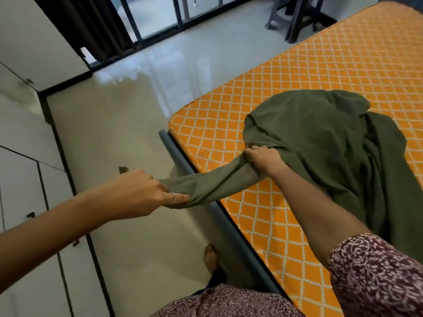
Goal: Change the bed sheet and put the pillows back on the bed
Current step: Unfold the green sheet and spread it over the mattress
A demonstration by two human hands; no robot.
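Fingers of the left hand [146,193] pinch one end of the olive bed sheet [320,138]; the right hand [263,160] grips it further along, the rest bunched on the orange mattress [343,65]

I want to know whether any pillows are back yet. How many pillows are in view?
0. The orange mattress carries only the bunched green sheet, gripped by both hands; some could lie outside the frame.
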